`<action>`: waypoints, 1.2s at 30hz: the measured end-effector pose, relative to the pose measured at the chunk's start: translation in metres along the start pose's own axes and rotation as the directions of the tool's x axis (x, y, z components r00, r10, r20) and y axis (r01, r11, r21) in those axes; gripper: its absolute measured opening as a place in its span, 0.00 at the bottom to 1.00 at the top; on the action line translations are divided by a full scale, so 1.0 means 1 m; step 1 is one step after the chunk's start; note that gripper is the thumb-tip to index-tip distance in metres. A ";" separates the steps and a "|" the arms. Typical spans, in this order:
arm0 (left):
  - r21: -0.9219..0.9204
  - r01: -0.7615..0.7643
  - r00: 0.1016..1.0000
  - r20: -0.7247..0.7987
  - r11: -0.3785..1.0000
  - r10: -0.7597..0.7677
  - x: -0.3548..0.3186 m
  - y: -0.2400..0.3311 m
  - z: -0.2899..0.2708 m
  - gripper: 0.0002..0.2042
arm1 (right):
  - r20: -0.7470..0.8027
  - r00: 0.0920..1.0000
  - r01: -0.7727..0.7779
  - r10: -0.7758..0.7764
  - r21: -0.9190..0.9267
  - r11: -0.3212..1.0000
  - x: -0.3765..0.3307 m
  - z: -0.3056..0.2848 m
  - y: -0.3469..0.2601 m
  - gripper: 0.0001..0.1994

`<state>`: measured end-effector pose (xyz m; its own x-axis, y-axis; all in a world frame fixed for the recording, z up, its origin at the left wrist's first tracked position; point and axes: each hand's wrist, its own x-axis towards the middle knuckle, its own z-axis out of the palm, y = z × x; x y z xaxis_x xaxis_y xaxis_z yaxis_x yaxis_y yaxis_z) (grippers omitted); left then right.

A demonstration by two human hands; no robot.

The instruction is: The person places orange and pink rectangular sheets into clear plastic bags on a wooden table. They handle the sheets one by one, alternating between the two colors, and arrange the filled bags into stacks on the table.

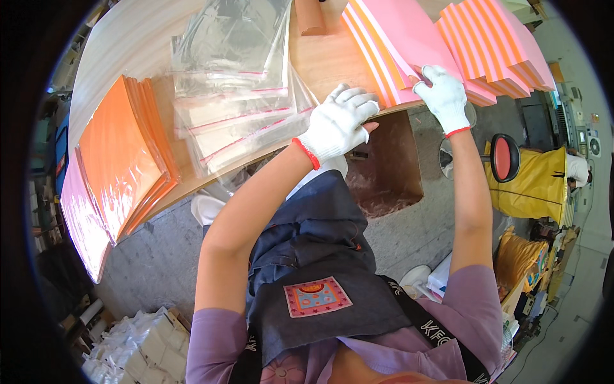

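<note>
Both my hands wear white knit gloves with red cuffs and bare fingertips. My left hand (pixel 340 123) is at the table's front edge, fingers stretched out and holding nothing, beside the near corner of a stack of pink and orange paper (pixel 409 32). At that stack's near right corner, my right hand (pixel 442 96) has its thumb and forefinger closed on the top pink sheets; how many sheets it grips is hidden. Clear plastic sleeves (pixel 240 83) with pinkish-red strips along their edges lie in overlapping piles to the left of my left hand.
Wrapped orange packs (pixel 121 160) lean beside a wrapped lilac pack (pixel 86 205) at the table's left. A second pink and orange stack (pixel 492 45) stands at the right. Below the edge are an open brown box (pixel 390 173), a round red-faced object (pixel 505 158) and a yellow sack (pixel 527 185).
</note>
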<state>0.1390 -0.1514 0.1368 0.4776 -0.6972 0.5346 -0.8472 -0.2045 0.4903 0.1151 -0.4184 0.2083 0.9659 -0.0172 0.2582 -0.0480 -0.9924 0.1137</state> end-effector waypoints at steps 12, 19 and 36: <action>0.034 0.111 0.977 -0.188 0.993 -0.103 0.064 -0.007 0.017 0.26 | 0.101 0.995 -0.025 0.023 0.014 1.000 0.003 -0.009 -0.004 0.19; 0.267 -0.090 0.994 -0.040 0.959 0.104 0.131 -0.035 0.045 0.25 | 0.028 0.995 0.089 -0.091 0.068 0.994 0.004 -0.006 0.006 0.14; 0.225 -0.246 0.969 0.062 0.943 0.238 0.138 -0.069 0.045 0.14 | -0.193 0.951 0.293 -0.241 0.320 0.901 0.000 0.040 0.055 0.20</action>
<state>0.2528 -0.2648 0.1463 0.2473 -0.7668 0.5923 -0.9684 -0.1759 0.1766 0.1231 -0.4781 0.1761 0.8812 0.2461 0.4035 0.3210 -0.9383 -0.1287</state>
